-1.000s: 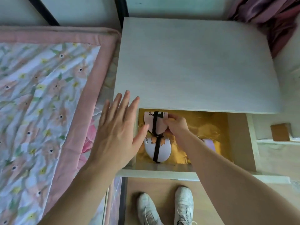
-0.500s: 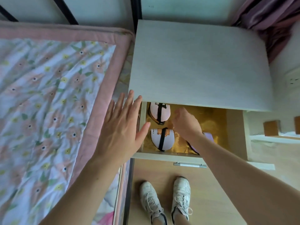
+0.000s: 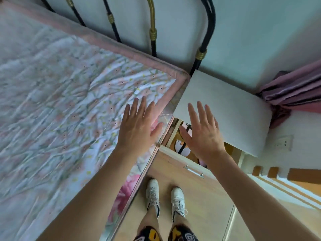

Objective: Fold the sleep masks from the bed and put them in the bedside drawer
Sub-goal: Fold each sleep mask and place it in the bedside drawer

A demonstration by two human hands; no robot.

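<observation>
The bedside drawer [image 3: 175,149] stands pulled out under the white bedside table top [image 3: 225,108]. Inside it lies a folded white sleep mask [image 3: 180,147] with a black strap and a cartoon print; a second mask behind it is mostly hidden by my right hand [image 3: 203,134]. That hand hovers above the drawer, fingers spread, holding nothing. My left hand [image 3: 137,126] is also open and empty, over the corner of the bed [image 3: 60,110]. No mask shows on the floral quilt, which is blurred.
A metal handle [image 3: 194,171] sits on the drawer front. The black and brass bed frame [image 3: 152,33] rises behind. A pink curtain [image 3: 293,91] hangs at the right. My white shoes [image 3: 165,197] stand on the wooden floor.
My right hand has come out of the drawer and left the mask inside. Both hands have lifted with spread fingers, and the view has swung left toward the bed.
</observation>
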